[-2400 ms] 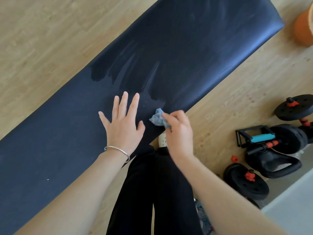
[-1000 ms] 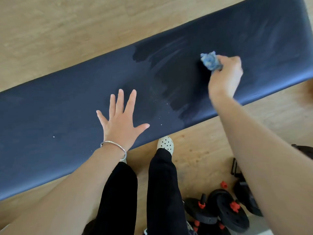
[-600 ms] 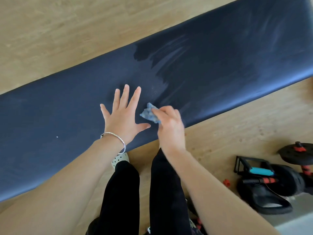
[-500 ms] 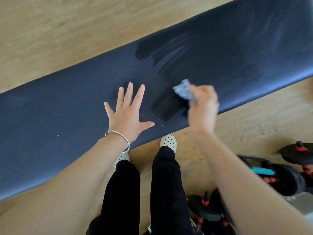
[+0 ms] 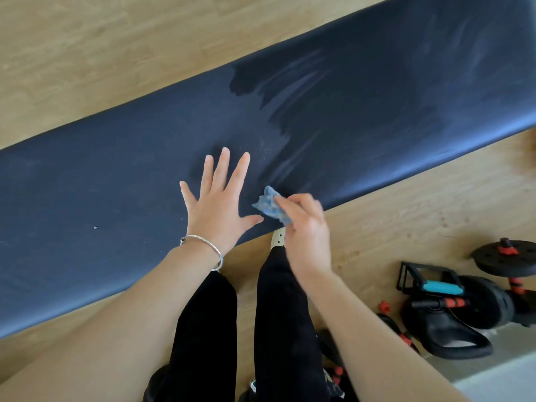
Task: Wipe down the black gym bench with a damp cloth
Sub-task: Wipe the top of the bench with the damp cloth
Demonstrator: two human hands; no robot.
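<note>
Bench (image 5: 116, 184) stretches diagonally over the floor (image 5: 87, 53). The right hand (image 5: 304, 227) has its grip pinched on the cloth (image 5: 269, 206) at the bench's near edge; the left hand (image 5: 217, 204) lies flat, fingers spread. The small wad may slide off that edge and miss the dull left end.

Two bare forearms come in from the near edge, uncovered right up to the frame. On the left wrist, just behind the left hand (image 5: 216, 210), there's a thin silver bangle (image 5: 210, 243), a plain smooth ring hanging loose. The right hand (image 5: 307, 242) shows slightly blurred, and its wrist is bare. Below, between the arms, the person wears black trousers (image 5: 203, 329), plain dark fabric on both legs, full length down to the foot. At the far end of the right leg peeks the toe of a white shoe (image 5: 278, 240), rounded and dotted with small dark holes, clog style.
</note>
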